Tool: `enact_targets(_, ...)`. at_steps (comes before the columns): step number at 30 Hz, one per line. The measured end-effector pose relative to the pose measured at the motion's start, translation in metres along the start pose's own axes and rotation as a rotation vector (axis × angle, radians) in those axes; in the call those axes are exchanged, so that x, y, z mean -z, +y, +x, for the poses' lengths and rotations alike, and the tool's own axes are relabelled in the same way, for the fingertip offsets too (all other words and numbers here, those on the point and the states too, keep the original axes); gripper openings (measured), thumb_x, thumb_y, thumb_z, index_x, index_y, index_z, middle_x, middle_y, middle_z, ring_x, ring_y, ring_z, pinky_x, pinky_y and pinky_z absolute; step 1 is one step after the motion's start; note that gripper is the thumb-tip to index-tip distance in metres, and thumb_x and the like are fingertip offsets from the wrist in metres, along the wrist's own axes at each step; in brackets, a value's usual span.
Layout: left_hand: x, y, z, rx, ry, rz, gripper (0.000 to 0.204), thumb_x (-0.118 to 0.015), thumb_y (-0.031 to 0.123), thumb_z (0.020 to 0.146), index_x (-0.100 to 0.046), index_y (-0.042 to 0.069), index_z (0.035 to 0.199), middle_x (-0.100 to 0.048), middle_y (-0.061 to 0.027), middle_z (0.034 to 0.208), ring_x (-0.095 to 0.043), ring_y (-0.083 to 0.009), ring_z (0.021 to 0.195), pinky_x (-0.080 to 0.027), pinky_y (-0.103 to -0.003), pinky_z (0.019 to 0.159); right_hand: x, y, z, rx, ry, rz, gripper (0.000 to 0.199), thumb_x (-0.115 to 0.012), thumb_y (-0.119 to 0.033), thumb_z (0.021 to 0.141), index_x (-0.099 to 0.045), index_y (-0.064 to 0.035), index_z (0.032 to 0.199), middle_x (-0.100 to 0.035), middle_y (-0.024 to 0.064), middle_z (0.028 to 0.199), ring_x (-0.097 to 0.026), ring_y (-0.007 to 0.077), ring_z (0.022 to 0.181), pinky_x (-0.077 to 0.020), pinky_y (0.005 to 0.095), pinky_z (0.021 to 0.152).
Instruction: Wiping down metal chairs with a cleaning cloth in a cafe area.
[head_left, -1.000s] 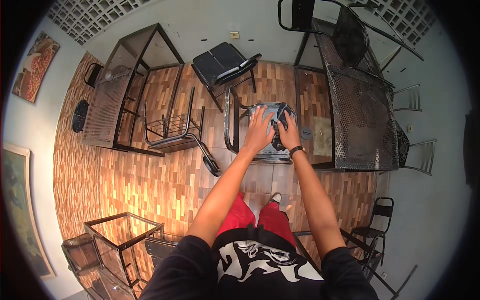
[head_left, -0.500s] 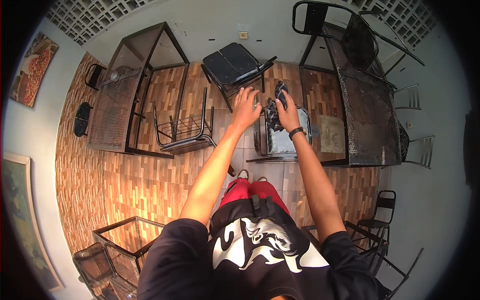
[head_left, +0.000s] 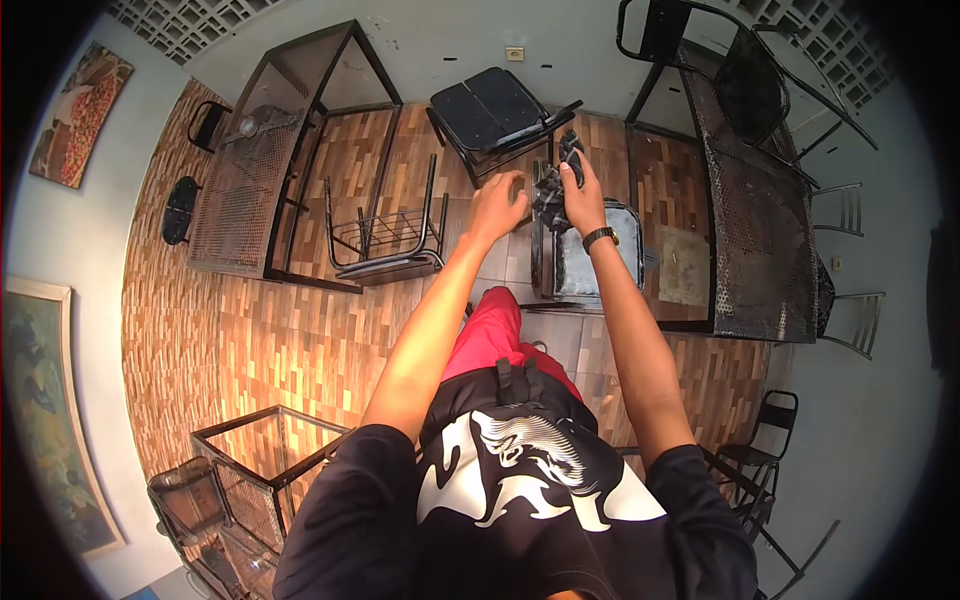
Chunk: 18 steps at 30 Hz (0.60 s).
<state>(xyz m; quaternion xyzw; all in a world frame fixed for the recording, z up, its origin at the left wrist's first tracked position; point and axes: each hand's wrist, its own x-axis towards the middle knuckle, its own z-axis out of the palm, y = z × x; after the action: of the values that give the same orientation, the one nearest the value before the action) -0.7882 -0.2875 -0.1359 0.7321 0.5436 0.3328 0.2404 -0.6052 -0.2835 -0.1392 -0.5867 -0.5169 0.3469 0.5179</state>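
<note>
My right hand (head_left: 584, 196) grips a dark plaid cloth (head_left: 551, 200), which bunches up beside the thumb and hangs below the fingers. It is held over the far left part of a chair with a pale, whitish seat (head_left: 612, 262) and a dark frame. To the left, my left hand (head_left: 497, 206) is raised with its fingers curled inward. Whatever those fingers close on is hidden by the hand. Beyond both hands stands a black folding chair (head_left: 487, 112).
On the left, a chair with a wire rack (head_left: 385, 236) lies tipped over near a mesh-topped table (head_left: 240, 200). Another mesh table (head_left: 765, 235) stands at right, with an upturned chair (head_left: 752, 85) on it. A metal frame (head_left: 270, 440) is at near left, and stacked chairs (head_left: 755, 450) near right.
The view has shifted, so the furniture sits farther right and higher. My leg in red trousers has come forward. The right hand still holds the cloth, and the left fingers look more curled.
</note>
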Motion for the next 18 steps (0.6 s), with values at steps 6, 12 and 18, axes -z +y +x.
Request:
enact_targets(6,0.007,-0.029,0.033,0.086,-0.028,-0.002,0.041,-0.061,0.026,0.090,-0.061,0.008,0.128,-0.067,-0.0142,0.124,-0.064,-0.0327,0.113,-0.050,-0.045,0.095,-0.020,0.002,0.046,-0.003,0.007,-0.026,0.053,-0.059,-0.034,0.101,-0.050,-0.0022,0.143,-0.057,0.0203,0.138,-0.056,0.0323,0.128,-0.0415,0.0378,0.108)
enact_targets(12,-0.023,-0.083,0.098,0.035,-0.076,-0.016,0.042,-0.063,0.027,0.090,-0.061,0.009,0.127,-0.067,-0.0137,0.124,-0.063,-0.0329,0.114,-0.049,-0.045,0.097,-0.036,0.027,0.104,-0.057,0.084,0.035,0.054,-0.060,-0.034,0.101,-0.051,-0.0018,0.143,-0.057,0.0202,0.139,-0.055,0.0301,0.129,-0.0409,0.0372,0.108)
enact_targets(18,-0.084,-0.136,0.192,-0.005,-0.271,-0.029,0.045,-0.066,0.025,0.087,-0.061,0.008,0.128,-0.065,-0.0142,0.123,-0.063,-0.0344,0.114,-0.050,-0.042,0.096,-0.051,0.097,0.164,-0.168,0.347,-0.124,0.057,-0.057,-0.038,0.101,-0.049,-0.0006,0.144,-0.058,0.0237,0.138,-0.055,0.0348,0.129,-0.0416,0.0386,0.108)
